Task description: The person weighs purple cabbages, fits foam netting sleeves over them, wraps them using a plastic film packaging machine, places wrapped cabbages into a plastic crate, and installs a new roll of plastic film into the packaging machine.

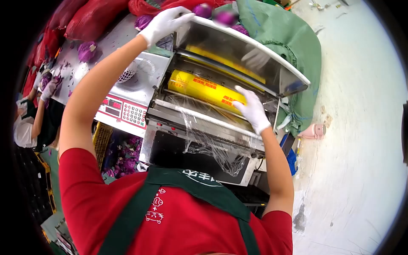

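Note:
My left hand, in a white glove, holds the upper left corner of the raised lid of a film wrapping machine. The lid's shiny inner face mirrors what lies below. Inside the machine lies a yellow roll of cling film with red print. My right hand, also gloved in white, touches the roll's right end with its fingers apart. Loose, crumpled clear film hangs over the machine's front, above a dark plate.
A scale with a red keypad panel stands left of the machine, with white foam netting on its plate. Purple cabbages and red sacks lie behind. At far left a co-worker's gloved hand holds cabbage. Green cloth hangs behind.

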